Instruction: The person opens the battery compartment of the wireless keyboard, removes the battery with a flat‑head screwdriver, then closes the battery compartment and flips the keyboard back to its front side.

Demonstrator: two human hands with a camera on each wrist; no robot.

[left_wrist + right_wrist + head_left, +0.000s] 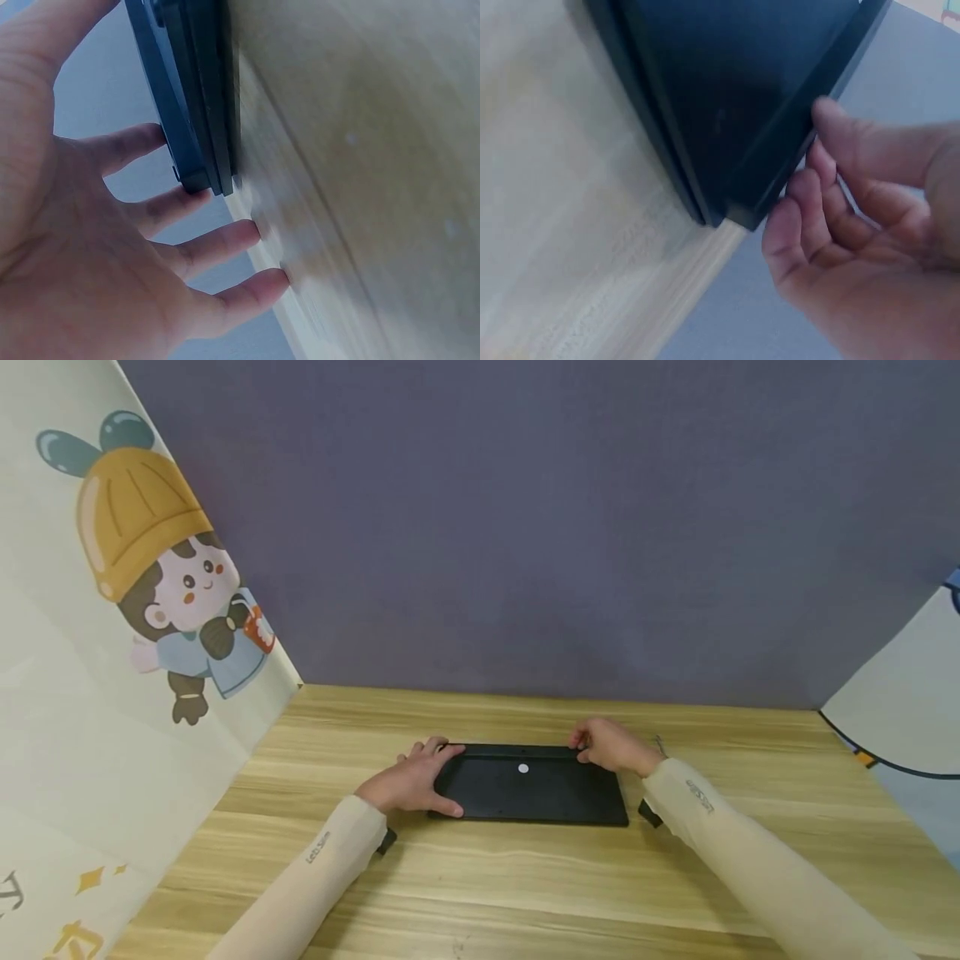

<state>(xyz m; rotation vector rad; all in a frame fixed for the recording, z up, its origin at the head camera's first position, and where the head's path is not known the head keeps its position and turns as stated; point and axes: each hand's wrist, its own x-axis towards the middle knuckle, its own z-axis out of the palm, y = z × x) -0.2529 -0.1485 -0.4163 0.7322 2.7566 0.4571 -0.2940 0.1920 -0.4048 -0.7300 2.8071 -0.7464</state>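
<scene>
A black keyboard [536, 793] lies underside up on the wooden table, with a small round white sticker near its middle. Along its far side runs a raised strip [776, 161]. My left hand [412, 779] spans and holds the left end, thumb at the near edge, index finger at the far corner. Its outer fingertips [271, 285] rest on the table. At the far edge, towards the right end, my right hand [611, 746] pinches the raised strip between thumb and curled fingers. The keys are hidden.
The wooden table [525, 885] runs back to a dark grey-blue partition [525, 527]. A pale wall panel [45, 635] with a cartoon figure stands on the left, another pale panel [900, 693] on the right. Small black devices [650, 814] sit at both wrists.
</scene>
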